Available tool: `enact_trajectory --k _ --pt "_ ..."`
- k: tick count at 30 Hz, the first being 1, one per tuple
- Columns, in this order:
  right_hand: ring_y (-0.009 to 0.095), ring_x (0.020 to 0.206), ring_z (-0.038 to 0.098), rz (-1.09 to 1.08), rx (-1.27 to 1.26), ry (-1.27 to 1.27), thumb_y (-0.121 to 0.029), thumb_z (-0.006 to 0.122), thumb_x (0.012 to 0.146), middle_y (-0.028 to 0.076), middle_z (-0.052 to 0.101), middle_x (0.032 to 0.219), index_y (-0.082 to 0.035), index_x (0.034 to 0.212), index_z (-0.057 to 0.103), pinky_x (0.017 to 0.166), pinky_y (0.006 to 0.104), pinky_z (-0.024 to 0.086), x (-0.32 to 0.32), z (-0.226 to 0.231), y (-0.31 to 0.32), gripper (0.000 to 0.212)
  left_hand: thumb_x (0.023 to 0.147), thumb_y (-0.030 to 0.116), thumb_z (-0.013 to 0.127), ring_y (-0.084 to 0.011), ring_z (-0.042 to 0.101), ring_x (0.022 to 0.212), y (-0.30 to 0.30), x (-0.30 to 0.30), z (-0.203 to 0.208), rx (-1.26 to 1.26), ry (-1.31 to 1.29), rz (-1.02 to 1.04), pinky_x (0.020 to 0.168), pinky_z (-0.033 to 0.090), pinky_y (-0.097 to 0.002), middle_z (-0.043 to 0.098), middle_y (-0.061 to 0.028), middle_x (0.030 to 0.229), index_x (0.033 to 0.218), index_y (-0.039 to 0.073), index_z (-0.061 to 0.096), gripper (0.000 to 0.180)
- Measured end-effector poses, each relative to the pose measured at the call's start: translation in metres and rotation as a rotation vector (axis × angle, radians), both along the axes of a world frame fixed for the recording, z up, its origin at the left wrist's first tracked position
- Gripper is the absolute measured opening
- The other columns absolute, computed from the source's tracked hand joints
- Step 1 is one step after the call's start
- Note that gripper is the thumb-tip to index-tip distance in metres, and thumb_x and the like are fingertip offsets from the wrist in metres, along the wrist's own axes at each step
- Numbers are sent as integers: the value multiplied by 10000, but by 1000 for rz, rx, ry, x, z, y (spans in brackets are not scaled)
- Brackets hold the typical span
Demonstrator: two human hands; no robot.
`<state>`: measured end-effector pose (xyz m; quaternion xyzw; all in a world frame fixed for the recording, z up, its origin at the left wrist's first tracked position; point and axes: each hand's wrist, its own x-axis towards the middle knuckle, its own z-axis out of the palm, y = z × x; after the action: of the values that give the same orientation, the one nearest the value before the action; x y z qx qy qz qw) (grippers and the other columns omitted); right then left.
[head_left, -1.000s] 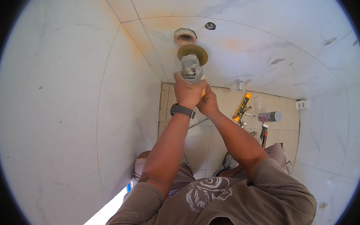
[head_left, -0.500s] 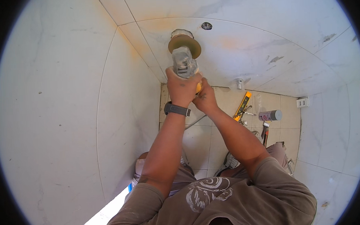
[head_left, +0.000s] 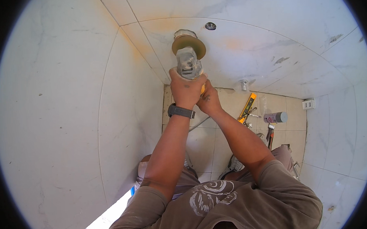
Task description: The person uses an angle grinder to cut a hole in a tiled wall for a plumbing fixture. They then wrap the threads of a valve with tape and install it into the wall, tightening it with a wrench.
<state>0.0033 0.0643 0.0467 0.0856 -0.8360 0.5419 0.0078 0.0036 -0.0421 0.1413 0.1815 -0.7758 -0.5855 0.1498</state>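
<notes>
Both my hands are wrapped round a dusty angle grinder with a yellow body, held out toward the tiled wall ahead. My left hand, with a dark watch at its wrist, grips just behind the grey gear head. Close behind it, my right hand closes on the yellow part, much of which the fingers hide. A brownish round disc sits at the grinder's far end. Past the disc shows a rough pale round patch or opening in the wall; whether the disc touches it I cannot tell.
A dark round pipe hole lies right of the disc. Lower, a metal fitting projects from the wall. On the floor lie a yellow spirit level, a spray can and an orange-handled tool. A cord runs below my hands.
The grinder and both hands have shifted very slightly to the right. My grip is the same, and the things on the floor have not moved.
</notes>
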Motion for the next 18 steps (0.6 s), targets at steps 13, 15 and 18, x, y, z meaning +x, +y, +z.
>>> enact_trajectory --k 13,15,18 --pt "442 1054 684 11 26 -43 -161 933 694 248 701 1086 -16 1181 534 874 474 552 -4 -1 0 646 709 300 886 -384 719 984 1 -2 4 -19 -27 21 879 567 -445 688 -252 1092 1200 -37 453 736" --pt "440 1053 688 19 -23 -12 -159 932 694 249 703 1092 -14 1190 534 876 471 553 -4 -4 0 653 709 299 887 -382 719 979 1 -1 6 -21 -33 20 878 568 -443 687 -253 1089 1202 -38 452 739" --pt "438 1058 691 18 -76 8 -158 929 695 253 705 1105 -13 1229 524 878 468 556 -4 -9 1 686 708 294 888 -377 718 980 3 0 8 -18 -34 11 877 568 -441 685 -255 1087 1201 -41 450 740"
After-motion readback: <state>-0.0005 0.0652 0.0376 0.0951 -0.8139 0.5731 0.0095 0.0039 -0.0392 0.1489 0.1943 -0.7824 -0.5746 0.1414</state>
